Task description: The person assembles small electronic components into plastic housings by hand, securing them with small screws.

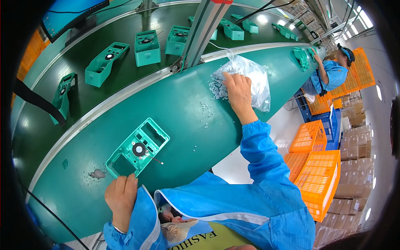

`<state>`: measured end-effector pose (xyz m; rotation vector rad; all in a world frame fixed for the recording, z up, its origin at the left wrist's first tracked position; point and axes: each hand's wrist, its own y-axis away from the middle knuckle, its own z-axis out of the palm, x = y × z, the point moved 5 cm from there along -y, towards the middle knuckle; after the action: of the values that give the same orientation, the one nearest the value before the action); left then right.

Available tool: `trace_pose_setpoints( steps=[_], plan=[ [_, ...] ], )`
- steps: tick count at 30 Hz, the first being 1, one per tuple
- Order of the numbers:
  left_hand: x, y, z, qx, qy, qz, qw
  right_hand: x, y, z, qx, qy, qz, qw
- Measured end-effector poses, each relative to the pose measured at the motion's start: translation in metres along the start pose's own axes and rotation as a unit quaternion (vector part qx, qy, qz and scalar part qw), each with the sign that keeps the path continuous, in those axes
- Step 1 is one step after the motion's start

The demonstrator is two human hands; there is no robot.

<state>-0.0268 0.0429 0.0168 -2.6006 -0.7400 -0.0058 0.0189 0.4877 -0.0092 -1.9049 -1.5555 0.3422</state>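
A green plastic housing (126,146) lies on the green work surface, with a round black speaker-like part (139,149) set in it and a thin red and black wire trailing off. My left hand (121,199) is closed on the housing's near corner. Farther off to the right, my right hand (238,92) rests at a pile of small pale grey-blue pieces (217,85) beside a clear plastic bag (259,85). Its fingers are bent together among the pieces, and whatever they pinch is too small to make out. Several loose pieces (205,109) lie scattered nearer to me.
Beyond a metal rail, a dark green conveyor carries several similar green housings (148,48). A metal post (200,35) rises between. At the right stand orange crates (317,179) and stacked cartons (354,162). A co-worker (333,73) in blue handles green parts at the far end.
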Motion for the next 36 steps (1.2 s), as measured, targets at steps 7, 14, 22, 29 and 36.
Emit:
trace_pose_setpoints(
  steps=[7, 14, 22, 29, 36],
  plan=[
    [-0.001, 0.000, 0.001, -0.001, -0.002, -0.005, 1.000, -0.014, -0.005, 0.011, -0.058, -0.245, -0.024, 0.968],
    [-0.002, 0.003, 0.002, 0.006, 0.003, -0.015, 1.000, -0.046, 0.009, 0.013, -0.068, -0.199, 0.063, 0.976],
    [-0.001, 0.003, 0.002, 0.009, -0.016, -0.007, 1.000, -0.073, 0.009, 0.014, -0.142, -0.277, 0.009, 0.950],
    [0.001, 0.001, 0.001, 0.008, -0.029, 0.000, 1.000, -0.107, 0.001, 0.000, -0.178, -0.274, -0.086, 0.941],
    [0.003, 0.000, -0.001, 0.008, -0.036, -0.005, 0.999, -0.128, 0.000, -0.003, -0.209, -0.316, -0.137, 0.915]
  ],
)
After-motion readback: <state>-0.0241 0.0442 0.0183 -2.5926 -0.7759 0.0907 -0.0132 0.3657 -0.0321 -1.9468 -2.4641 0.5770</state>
